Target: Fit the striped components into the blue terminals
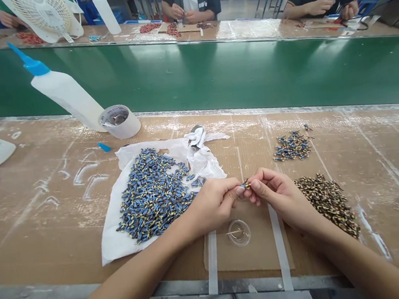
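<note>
Over the cardboard pad, my left hand (220, 198) pinches a small blue piece (242, 187). My right hand (275, 191) closes its fingertips on a small dark and yellow piece (247, 185) that meets the blue one; whether they are joined I cannot tell. Left of my hands, a big heap of small blue and yellow pieces (154, 194) lies on a white cloth (114, 242). By my right wrist is a heap of dark and yellow pieces (328, 204), with a smaller pile of blue and dark pieces (291, 146) beyond. A round clear dish (245, 241) with a thin stick stands below my hands.
A white squeeze bottle with a blue nozzle (65, 98) leans by a tape roll (129, 125) at the back left. A blue cap (104, 146) lies nearby. Beyond runs a green belt (190, 78), with other people working across it and a fan (47, 15).
</note>
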Available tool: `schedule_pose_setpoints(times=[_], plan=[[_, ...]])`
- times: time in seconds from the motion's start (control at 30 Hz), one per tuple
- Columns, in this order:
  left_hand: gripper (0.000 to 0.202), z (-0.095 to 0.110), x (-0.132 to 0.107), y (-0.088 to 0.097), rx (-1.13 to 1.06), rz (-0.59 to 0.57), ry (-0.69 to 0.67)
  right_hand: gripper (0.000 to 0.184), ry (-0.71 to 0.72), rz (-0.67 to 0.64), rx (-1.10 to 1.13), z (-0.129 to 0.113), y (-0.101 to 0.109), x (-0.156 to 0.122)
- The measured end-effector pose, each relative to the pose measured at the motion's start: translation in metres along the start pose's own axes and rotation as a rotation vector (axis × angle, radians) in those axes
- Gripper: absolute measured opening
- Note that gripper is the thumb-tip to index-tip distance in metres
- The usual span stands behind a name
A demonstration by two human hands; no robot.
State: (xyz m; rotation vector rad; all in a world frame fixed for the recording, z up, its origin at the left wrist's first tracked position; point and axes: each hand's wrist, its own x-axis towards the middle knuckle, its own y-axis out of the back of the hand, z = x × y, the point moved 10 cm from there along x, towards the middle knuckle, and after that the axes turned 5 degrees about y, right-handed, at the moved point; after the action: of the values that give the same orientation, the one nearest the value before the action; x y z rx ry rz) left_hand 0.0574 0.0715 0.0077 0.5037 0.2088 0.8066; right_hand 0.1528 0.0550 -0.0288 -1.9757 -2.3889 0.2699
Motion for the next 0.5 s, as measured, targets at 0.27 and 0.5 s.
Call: schedule_pose_setpoints(times=[0.27,0.5], plan=[[0.024,0.000,0.000,-0.003,0.044,-0.002,-0.007,0.025,0.086,0.072,-0.089,0.005,-0.004,-0.006],[0.024,-0.001,-0.002,-0.004,0.051,0.036,0.016,0.022,0.206,0.097,-0.127,-0.001,-0.011,-0.008]])
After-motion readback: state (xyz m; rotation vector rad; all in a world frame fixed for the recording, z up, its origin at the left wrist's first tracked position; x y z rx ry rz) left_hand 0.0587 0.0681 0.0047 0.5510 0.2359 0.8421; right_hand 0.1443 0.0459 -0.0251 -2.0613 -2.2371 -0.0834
